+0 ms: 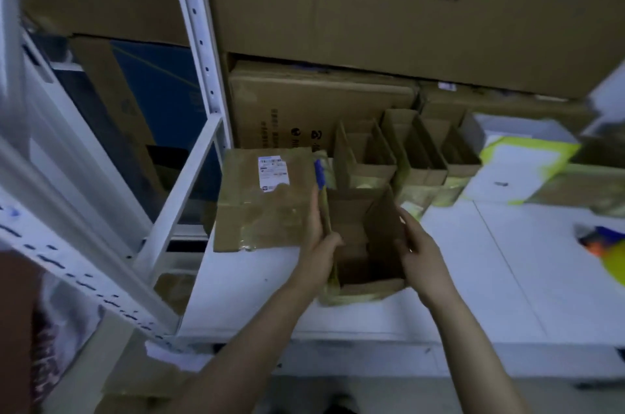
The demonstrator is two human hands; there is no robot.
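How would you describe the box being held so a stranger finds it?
Start at the white table by the stacked cartons. Near its front edge stands an open brown box, before a row of similar boxes. Only this one is held by the left hand, with a blue-capped pen, and the right hand.

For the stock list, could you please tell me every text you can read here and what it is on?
"T/CZFA 0002-2020": big top carton; last digit unsure, the characters before it are blurred.
White label on the flat carton: too small.
Print on the middle carton: blurred.
On the open box and pen: none seen.
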